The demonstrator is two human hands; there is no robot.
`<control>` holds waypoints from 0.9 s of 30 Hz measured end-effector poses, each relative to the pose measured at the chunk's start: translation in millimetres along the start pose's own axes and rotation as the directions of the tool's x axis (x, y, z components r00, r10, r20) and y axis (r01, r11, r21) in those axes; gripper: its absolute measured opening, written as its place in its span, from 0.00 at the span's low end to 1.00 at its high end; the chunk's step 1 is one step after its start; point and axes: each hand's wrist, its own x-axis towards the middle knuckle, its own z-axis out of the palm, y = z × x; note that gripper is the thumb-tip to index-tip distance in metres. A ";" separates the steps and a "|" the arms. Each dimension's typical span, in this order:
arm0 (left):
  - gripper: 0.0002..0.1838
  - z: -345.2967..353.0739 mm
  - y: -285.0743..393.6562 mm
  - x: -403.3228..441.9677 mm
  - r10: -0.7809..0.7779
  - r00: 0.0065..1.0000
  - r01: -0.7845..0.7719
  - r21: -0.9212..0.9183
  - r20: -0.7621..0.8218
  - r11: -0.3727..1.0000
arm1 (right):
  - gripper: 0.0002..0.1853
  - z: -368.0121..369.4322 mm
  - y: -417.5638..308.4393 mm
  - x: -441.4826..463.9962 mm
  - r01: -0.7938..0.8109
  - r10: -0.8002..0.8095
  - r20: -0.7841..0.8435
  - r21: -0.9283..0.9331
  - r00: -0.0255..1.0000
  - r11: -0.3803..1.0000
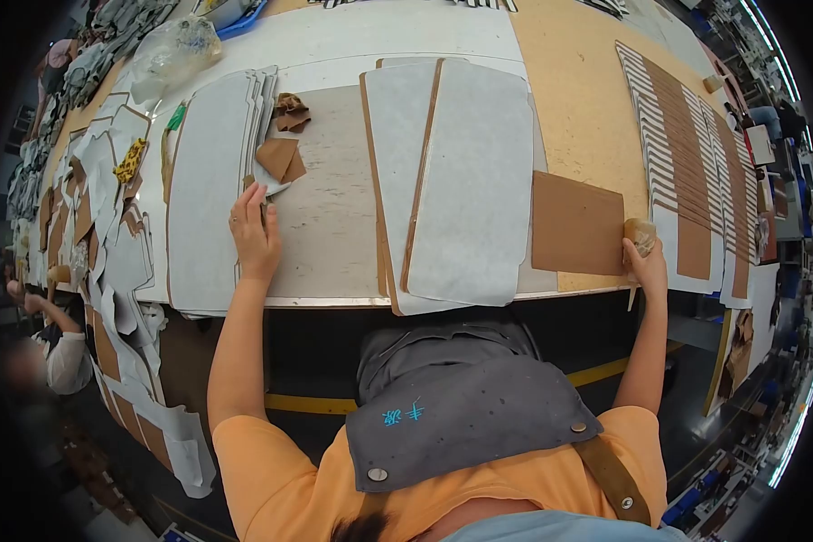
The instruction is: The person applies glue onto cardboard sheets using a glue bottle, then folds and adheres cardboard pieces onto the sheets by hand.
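My left hand (256, 231) is at the right edge of a stack of long white-backed panels (206, 190), its fingers close to a small dark item between them that is too small to make out. Just above it lie folded brown scraps (281, 160). On the right, my right hand (644, 264) grips a yellowish block (640, 236) at the right edge of a brown rectangular piece (576, 224). Between my hands, white panels with brown edges (470, 181) overlap in a fanned stack, touching the brown piece.
Striped brown and white panels (682, 163) lie at the right. At the left are piled offcuts (108, 208), a clear plastic bag (176, 56) and a yellow spotted scrap (130, 160). Another person (61, 357) is at the far left. The table's front edge (325, 303) runs before me.
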 end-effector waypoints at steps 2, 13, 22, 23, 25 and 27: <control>0.17 7.6 11.3 6.6 0.104 0.992 -0.103 -0.010 0.066 0.995 | 0.33 -5.4 14.8 13.4 -0.078 0.061 0.107 0.168 0.992 0.983; 0.18 60.6 24.3 42.4 0.220 0.949 -0.198 -0.114 0.224 0.974 | 0.30 -5.1 -27.2 38.2 -0.283 0.053 0.279 0.956 0.959 0.081; 0.19 75.9 34.5 58.4 0.165 0.954 -0.154 -0.065 0.250 0.986 | 0.31 15.7 -150.0 86.6 -0.123 -0.246 0.115 0.992 0.962 -0.016; 0.19 75.7 34.7 58.4 0.164 0.954 -0.155 -0.056 0.251 0.986 | 0.31 22.4 -154.3 96.4 -0.109 -0.311 0.103 0.994 0.945 -0.001; 0.19 74.8 35.2 59.2 0.159 0.953 -0.151 -0.049 0.258 0.987 | 0.32 31.9 -170.9 108.1 -0.076 -0.367 0.088 0.996 0.926 0.046; 0.19 74.1 36.3 60.1 0.152 0.952 -0.143 -0.054 0.267 0.988 | 0.32 39.0 -197.7 111.1 -0.040 -0.350 0.078 0.993 0.934 0.113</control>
